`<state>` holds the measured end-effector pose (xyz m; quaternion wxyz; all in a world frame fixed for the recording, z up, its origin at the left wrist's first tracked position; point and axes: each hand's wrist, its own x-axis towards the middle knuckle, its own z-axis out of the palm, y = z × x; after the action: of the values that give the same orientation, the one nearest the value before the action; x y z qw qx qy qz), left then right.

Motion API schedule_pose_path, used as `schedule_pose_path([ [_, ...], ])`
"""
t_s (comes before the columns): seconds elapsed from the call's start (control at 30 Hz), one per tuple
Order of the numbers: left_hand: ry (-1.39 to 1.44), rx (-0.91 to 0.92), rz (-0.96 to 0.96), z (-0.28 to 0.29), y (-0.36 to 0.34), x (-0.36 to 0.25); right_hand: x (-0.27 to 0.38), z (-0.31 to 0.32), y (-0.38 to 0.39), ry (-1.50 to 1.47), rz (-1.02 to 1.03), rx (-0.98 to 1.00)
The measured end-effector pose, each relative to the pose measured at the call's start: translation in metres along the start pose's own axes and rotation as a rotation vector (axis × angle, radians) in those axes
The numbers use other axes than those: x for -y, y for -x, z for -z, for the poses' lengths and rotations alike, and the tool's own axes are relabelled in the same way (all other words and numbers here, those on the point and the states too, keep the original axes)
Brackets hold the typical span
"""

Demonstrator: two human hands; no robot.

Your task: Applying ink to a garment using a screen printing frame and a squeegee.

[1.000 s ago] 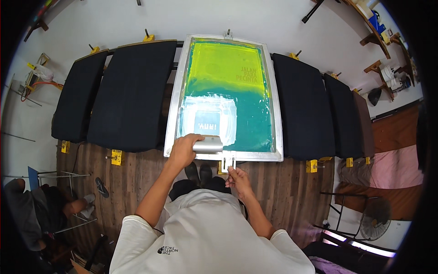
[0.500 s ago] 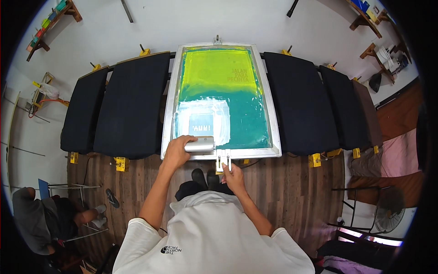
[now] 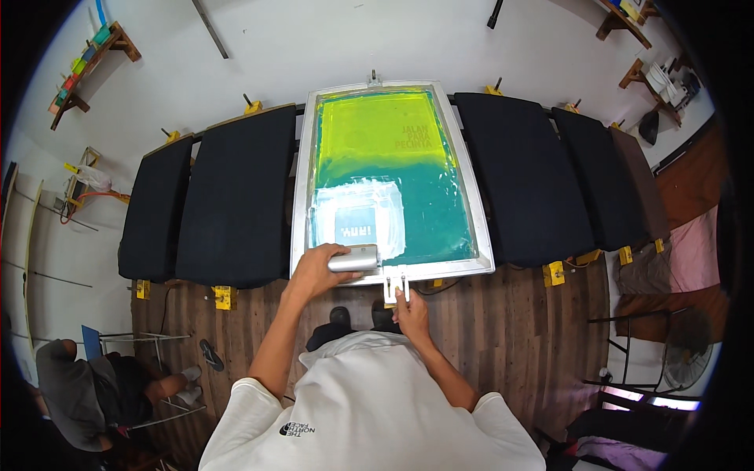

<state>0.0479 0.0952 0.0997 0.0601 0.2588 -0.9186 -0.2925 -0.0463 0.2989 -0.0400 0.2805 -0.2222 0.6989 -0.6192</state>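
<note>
In front of me lies a screen-printing frame (image 3: 472, 208) with a pale metal rim and a teal mesh. Yellow-green ink (image 3: 361, 125) covers its far part, and a white ink patch (image 3: 389, 208) sits at the near left around some lettering. My left hand (image 3: 313, 273) is closed round a silver squeegee (image 3: 355, 259) resting at the near edge of the mesh, by the white patch. My right hand (image 3: 412, 313) pinches the slotted metal bracket (image 3: 390, 293) at the middle of the frame's near side. Its fingertips are partly hidden.
Black fabric-covered boards stand in a row left (image 3: 239, 188) and right (image 3: 518, 173) of the frame, with yellow clamps (image 3: 224, 297) at their ends. A seated person (image 3: 78, 385) is at lower left near a sandal (image 3: 210, 355). A fan (image 3: 686, 349) stands at right.
The whole scene has shifted slightly right and down in view. Both hands keep their grips, the left on the squeegee and the right at the bracket.
</note>
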Motion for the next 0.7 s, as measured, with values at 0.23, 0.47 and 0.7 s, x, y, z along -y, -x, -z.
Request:
schedule_pose_path([
  [0.23, 0.044, -0.043, -0.062, -0.011, 0.004, 0.012, 0.002, -0.010, 0.005, 0.051, -0.025, -0.152],
  [0.47, 0.027, -0.008, -0.070, -0.009, -0.001, 0.017, 0.000, -0.024, 0.007, 0.045, -0.043, -0.315],
  [0.7, -0.016, 0.106, -0.111, 0.000, -0.013, 0.021, 0.014, -0.035, 0.010, 0.045, -0.124, -0.461],
])
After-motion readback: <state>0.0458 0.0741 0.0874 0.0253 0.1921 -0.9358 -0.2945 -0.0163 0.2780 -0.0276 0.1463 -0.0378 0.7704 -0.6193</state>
